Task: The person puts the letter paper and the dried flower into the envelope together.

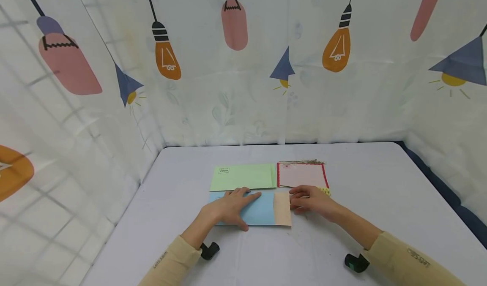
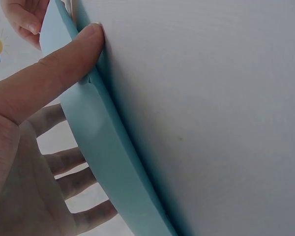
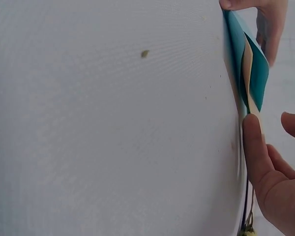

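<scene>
A blue envelope (image 1: pixel 260 212) lies flat on the white table. From its right end sticks out a tan card (image 1: pixel 282 210), partly hidden inside. My left hand (image 1: pixel 233 205) rests across the envelope with the fingers spread and straight; in the left wrist view its thumb presses on the near edge of the blue paper (image 2: pixel 96 113). At the card's right end is my right hand (image 1: pixel 313 202). The right wrist view shows one of its fingers (image 3: pixel 255 147) straight against the card's end, while another digit stands apart from it.
Behind the blue envelope lies a green envelope (image 1: pixel 243 177). To its right is a pale pink card (image 1: pixel 302 175) with a red border, dried sprigs (image 1: pixel 306 162) along its top. Small yellow flowers (image 1: pixel 326 191) sit by the right hand. A patterned curtain (image 1: pixel 243 100) stands behind the table.
</scene>
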A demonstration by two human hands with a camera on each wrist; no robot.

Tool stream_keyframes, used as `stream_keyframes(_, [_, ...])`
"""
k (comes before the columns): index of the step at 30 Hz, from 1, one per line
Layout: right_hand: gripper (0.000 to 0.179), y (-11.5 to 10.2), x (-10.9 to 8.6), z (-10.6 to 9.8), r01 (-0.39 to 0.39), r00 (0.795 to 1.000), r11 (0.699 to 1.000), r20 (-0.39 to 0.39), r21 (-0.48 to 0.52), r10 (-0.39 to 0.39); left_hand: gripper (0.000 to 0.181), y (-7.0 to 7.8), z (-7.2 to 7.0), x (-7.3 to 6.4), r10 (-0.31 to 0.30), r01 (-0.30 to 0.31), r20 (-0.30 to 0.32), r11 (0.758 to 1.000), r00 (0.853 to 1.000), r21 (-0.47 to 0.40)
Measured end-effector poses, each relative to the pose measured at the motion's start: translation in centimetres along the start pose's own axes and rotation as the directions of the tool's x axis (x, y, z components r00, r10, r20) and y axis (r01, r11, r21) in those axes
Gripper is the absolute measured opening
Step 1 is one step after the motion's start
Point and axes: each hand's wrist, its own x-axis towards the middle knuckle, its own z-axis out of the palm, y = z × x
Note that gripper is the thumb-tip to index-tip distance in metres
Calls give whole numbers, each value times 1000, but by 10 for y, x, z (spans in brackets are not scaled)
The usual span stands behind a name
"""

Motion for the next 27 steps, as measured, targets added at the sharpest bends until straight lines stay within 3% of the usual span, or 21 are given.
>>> stream_keyframes(27, [51, -4, 10, 15, 5, 999, 998, 46, 68, -8, 103, -3, 1, 2, 7, -7, 1, 1000, 1000, -9])
